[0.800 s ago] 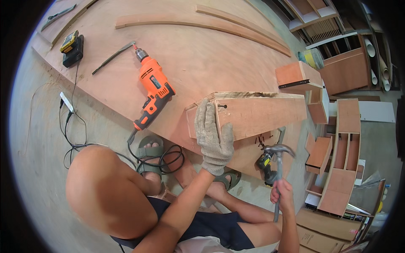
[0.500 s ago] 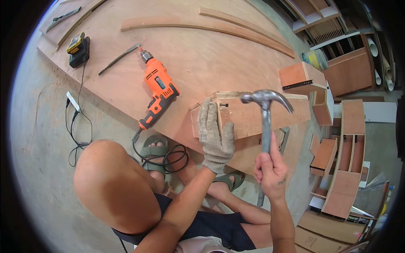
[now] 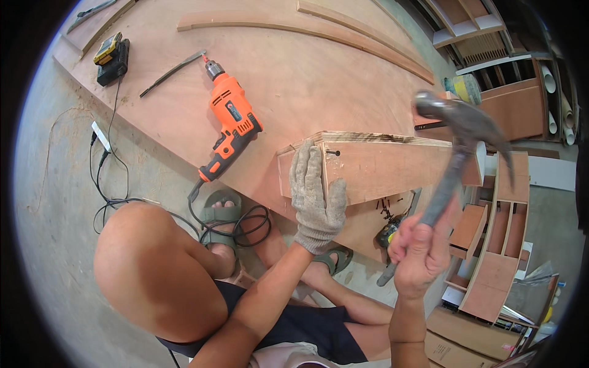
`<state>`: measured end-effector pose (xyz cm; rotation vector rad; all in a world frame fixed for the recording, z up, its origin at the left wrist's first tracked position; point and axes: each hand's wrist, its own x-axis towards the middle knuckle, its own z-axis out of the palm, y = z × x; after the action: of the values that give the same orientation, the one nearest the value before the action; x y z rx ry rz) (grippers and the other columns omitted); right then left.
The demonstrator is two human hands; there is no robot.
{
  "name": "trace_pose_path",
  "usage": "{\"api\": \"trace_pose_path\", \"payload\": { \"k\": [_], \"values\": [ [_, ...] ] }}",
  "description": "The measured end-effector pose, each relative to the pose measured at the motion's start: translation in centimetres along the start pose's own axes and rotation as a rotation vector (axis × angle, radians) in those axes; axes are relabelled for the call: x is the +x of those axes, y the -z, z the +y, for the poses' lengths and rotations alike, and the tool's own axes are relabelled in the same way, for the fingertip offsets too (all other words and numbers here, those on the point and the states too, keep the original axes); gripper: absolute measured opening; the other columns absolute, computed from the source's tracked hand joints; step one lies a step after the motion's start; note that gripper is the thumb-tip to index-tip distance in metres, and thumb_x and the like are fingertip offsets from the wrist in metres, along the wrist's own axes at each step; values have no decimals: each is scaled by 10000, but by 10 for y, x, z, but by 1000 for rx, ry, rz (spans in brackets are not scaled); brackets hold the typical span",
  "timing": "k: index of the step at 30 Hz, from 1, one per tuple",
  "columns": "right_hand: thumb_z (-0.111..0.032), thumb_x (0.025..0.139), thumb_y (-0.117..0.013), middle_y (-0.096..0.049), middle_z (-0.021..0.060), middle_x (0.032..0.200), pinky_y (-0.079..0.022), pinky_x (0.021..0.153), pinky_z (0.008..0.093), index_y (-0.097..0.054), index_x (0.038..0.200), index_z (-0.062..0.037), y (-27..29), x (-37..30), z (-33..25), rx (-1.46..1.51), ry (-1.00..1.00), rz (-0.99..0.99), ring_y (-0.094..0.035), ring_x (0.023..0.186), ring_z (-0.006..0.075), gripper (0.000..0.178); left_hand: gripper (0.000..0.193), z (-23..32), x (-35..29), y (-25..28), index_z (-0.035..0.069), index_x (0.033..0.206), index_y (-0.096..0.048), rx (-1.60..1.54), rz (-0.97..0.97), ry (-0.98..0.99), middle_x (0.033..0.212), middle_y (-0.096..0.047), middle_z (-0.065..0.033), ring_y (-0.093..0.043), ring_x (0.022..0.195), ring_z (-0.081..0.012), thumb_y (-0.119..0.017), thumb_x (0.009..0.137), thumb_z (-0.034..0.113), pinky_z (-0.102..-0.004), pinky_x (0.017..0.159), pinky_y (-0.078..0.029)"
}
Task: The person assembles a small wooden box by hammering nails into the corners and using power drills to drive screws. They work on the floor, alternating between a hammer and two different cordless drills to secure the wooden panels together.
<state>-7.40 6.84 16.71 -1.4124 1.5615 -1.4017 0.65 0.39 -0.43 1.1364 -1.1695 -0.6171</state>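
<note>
- I'm in a woodworking workshop, hammer (image 3: 464,127) in my right hand (image 3: 423,257).
- An orange drill (image 3: 229,116) lies on my wooden sheet (image 3: 343,92), near timber strips (image 3: 239,25).
- Bare-wood cabinets (image 3: 492,282) stand to my right.

A power strip (image 3: 100,137) lies on grey floor (image 3: 67,178).

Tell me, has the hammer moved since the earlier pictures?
Yes. Judged against the orange drill on the plywood sheet, the hammer has moved up and rightward in the view, its head higher and farther right than in either earlier picture.
</note>
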Motion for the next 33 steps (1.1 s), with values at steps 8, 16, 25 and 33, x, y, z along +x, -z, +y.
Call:
{"api": "trace_pose_path", "payload": {
  "k": [8, 16, 25, 33],
  "values": [
    [17, 972, -629, -502, 155, 685, -451, 572, 307, -476, 1527, -44, 11, 20, 49, -678, 114, -383, -484, 552, 238, 580, 655, -1, 1, -2, -124, 1479, -423, 31, 6, 0, 1496, -466, -323, -411, 1412, -514, -621, 942, 193, -556, 1197, -306],
    [4, 970, -642, -504, 137, 688, -443, 558, 305, -454, 1548, -63, 18, 30, 28, -705, 82, -382, -481, 542, 177, 611, 656, -2, 3, -5, -129, 1471, -424, 23, 27, -30, 1487, -477, -322, -426, 1396, -516, -625, 941, 199, -558, 1189, -319],
    [-10, 989, -632, -591, 118, 677, -451, 560, 295, -448, 1555, -79, 21, 35, 44, -805, 139, -445, -502, 562, 133, 599, 655, -2, 3, -4, -131, 1469, -424, -14, 13, -24, 1483, -478, -325, -411, 1411, -517, -624, 938, 198, -569, 1193, -307],
    [-9, 1017, -592, -696, 131, 834, -474, 618, 274, -435, 1558, -55, 17, 40, 10, -538, -26, -282, -538, 633, 145, 565, 657, -1, 3, -4, -125, 1476, -422, 21, 11, 9, 1490, -472, -326, -411, 1414, -514, -627, 938, 193, -565, 1198, -301]
  ]
}}
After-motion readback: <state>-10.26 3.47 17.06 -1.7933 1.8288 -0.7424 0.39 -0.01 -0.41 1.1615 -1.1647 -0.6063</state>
